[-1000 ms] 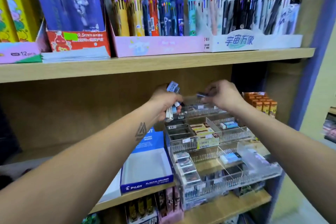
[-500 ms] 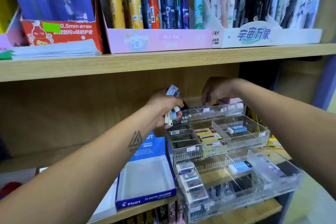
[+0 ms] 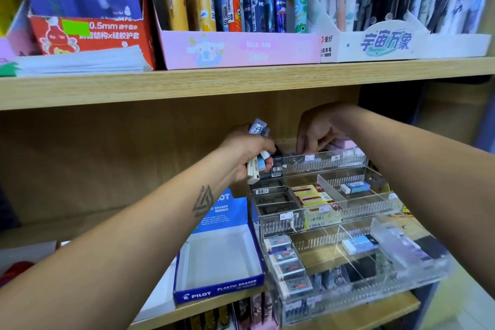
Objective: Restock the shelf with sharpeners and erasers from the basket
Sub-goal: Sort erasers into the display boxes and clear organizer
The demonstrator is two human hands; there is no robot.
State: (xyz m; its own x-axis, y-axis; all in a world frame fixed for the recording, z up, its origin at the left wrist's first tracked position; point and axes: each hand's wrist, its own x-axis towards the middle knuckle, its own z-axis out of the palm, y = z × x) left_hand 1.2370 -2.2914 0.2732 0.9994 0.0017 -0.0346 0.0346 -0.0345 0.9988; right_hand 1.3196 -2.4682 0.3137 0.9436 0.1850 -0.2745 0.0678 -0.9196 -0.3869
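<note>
While left hand (image 3: 245,153) grips them, erasers (image 3: 257,169) white, blue-sleeved, bunched.

Bunch of small wrapped erasers, white w/ blue sleeves (image 3: 257,162), gripped in left hand (image 3: 245,154) beside top tier of clear acrylic stepped organiser (image 3: 321,166); single blue-sleeved erasers (image 3: 355,187) lie flat in lower compartments.

Shelf board (image 3: 187,86): pale wood grain, looking matt and smooth. Tiered organizer (image 3: 356,211): clear hard plastic, catching glossy glare. Pilot box (image 3: 219,257): printed cardboard, showing a slight sheen outside, matt white inside. Erasers (image 3: 360,245) lying in paper sleeves. Pink pen tray (image 3: 241,48): matt card.
</note>
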